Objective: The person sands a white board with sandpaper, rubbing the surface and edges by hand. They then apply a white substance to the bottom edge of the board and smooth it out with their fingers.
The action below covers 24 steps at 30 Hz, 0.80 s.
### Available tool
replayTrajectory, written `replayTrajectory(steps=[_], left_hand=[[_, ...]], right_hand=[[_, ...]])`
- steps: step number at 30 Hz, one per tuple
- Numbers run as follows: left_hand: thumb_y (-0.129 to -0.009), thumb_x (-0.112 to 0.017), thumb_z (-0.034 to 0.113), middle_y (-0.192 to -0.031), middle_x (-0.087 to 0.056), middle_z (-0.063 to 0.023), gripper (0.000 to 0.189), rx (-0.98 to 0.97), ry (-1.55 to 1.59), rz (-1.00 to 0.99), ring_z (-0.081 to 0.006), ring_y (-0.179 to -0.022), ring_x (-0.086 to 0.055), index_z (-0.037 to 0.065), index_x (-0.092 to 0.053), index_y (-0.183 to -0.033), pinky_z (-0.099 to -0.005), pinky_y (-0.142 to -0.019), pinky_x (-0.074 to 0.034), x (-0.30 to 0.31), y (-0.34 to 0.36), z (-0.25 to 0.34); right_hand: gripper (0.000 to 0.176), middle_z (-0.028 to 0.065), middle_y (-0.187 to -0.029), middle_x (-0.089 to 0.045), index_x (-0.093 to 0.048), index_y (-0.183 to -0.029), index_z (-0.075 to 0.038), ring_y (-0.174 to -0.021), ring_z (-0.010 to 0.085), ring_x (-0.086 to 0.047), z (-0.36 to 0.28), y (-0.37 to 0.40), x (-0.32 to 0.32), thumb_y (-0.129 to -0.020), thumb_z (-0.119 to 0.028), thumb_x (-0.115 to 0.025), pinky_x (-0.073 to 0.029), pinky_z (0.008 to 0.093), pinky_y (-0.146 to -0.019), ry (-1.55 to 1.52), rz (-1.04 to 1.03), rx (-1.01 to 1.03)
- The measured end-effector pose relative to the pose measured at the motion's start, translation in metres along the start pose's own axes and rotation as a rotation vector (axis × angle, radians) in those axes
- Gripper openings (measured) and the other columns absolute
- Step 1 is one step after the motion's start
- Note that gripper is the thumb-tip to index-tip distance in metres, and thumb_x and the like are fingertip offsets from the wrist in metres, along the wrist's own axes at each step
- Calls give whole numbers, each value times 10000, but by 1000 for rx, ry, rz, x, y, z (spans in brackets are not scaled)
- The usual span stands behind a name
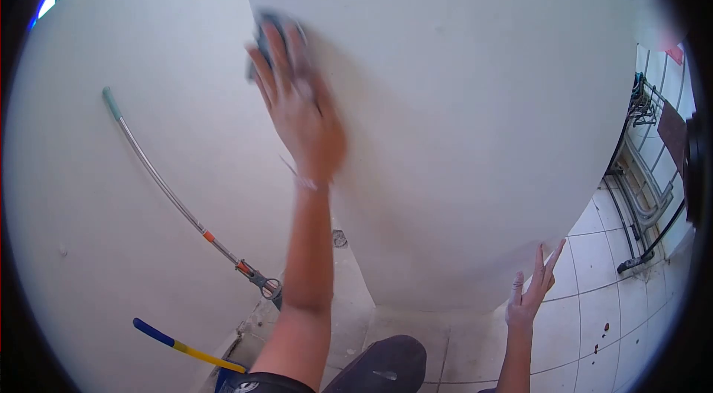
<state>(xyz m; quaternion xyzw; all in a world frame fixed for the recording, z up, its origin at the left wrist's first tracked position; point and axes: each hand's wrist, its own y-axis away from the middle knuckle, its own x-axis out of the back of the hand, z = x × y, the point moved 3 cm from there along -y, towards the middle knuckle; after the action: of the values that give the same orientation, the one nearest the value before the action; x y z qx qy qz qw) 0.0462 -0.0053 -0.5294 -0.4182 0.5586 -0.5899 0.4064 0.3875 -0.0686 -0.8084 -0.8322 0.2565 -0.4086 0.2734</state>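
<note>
My left hand [308,122] is raised high, pressing a dark grey, flat pad [266,40] against the white wall panel [475,111] close to its left edge. Motion smears the fingers and the pad, and I cannot tell if it is a cloth or a sanding pad. A thin band circles that wrist. Lower right, my right hand [529,296] is open at the panel's lower right edge, its fingers apart and whitish with dust. Nothing shows in it.
A mop with a metal pole [167,187] leans on the left wall. Below it is a blue and yellow handle [186,348]. My knee [386,363] is bent over the tiled floor [594,311]. Metal frames [645,178] stand at the far right.
</note>
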Motion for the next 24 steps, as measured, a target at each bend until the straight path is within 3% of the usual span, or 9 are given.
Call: replayTrajectory(steps=[2,4,7,9,12,14,19,22,24], left_hand=[[-921,-391,121,-1541,-223,-139,544,54,-58,-27,-413,-1421,-122,102,-324,-1460,-523,-1139,-99,-8,79,5],[-872,-461,142,-1544,-212,-139,593,123,-41,-98,-458,-1411,-95,105,-336,-1451,-597,-1116,-93,-17,185,11],[-852,-466,194,-1546,-158,-185,645,-14,-96,-354,-523,-1387,-70,123,-281,-1466,-678,-1076,-92,-32,370,13],[-840,-483,193,-1543,-150,-199,659,-38,-116,-403,-538,-1382,-59,118,-279,-1463,-680,-1072,-93,-35,391,13],[-841,-477,156,-1542,-145,-210,656,69,-70,-330,-551,-1376,-41,99,-275,-1462,-661,-1080,-84,-26,318,27],[-869,-429,105,-1546,-139,-203,637,203,-58,-213,-520,-1390,-46,79,-243,-1478,-611,-1108,-78,-18,208,32],[-957,-374,177,-1563,-127,-136,554,143,-35,50,-445,-1417,-39,68,-232,-1481,-542,-1134,-106,-7,7,3],[-969,-356,213,-1563,-135,-121,541,104,-100,111,-428,-1420,-53,62,-245,-1476,-531,-1136,-111,-13,-16,-2],[-933,-381,189,-1562,-150,-117,569,104,-96,31,-414,-1427,-54,68,-257,-1476,-523,-1138,-107,-8,13,16]], right_hand=[[513,203,-1553,-127,-359,-1417,-20,-1378,334,-262,-7,-3,4,-982,-291,-363,-234,441,-1046,-10,-8,21],[516,212,-1549,-131,-354,-1419,-16,-1397,341,-230,-9,-5,5,-980,-288,-363,-230,446,-1048,-9,-19,37],[519,220,-1546,-137,-350,-1420,-14,-1413,346,-200,-9,-3,8,-978,-286,-360,-227,452,-1050,6,-35,47],[519,221,-1545,-139,-349,-1421,-15,-1418,345,-191,-9,-2,9,-979,-287,-356,-226,453,-1050,11,-27,60],[520,216,-1547,-139,-349,-1423,-20,-1416,339,-198,-8,0,12,-980,-294,-351,-227,451,-1050,29,-6,86],[522,206,-1550,-140,-349,-1426,-26,-1407,332,-220,-5,1,10,-982,-301,-349,-231,448,-1048,49,21,90],[559,162,-1566,-115,-340,-1438,-57,-1343,296,-315,2,0,7,-993,-395,-339,-235,405,-1062,79,75,42],[571,155,-1570,-96,-340,-1440,-60,-1351,301,-304,8,1,8,-990,-413,-342,-230,414,-1070,59,37,-6],[577,152,-1572,-88,-340,-1440,-61,-1363,305,-290,9,4,6,-989,-421,-341,-227,420,-1074,26,7,-35]])
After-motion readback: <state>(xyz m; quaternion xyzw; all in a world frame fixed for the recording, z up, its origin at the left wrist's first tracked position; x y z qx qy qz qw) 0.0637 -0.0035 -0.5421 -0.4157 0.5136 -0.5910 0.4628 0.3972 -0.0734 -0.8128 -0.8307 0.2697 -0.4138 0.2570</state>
